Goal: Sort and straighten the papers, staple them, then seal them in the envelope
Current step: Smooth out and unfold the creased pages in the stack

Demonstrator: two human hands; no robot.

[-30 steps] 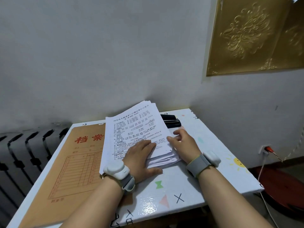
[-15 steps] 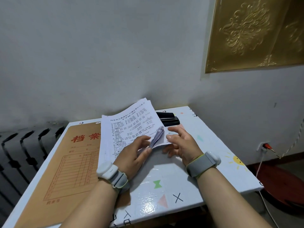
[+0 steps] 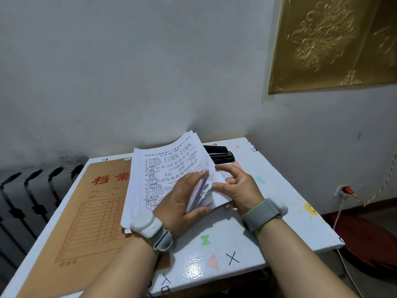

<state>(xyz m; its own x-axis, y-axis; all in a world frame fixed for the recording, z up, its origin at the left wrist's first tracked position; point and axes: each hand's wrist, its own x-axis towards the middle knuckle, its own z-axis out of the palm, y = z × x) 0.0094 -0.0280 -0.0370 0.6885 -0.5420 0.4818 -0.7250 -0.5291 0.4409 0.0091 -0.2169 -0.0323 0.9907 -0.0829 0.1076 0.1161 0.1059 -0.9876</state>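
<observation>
Where left hand [image 3: 182, 200] and right hand [image 3: 241, 190] hold, white printed papers [image 3: 163, 168], corner fanned.

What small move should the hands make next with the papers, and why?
Probably gather the stack of papers in both hands and tap its edges even: sheets are fanned at the near right corner between the left hand and right hand, and the black stapler lies untouched.
</observation>
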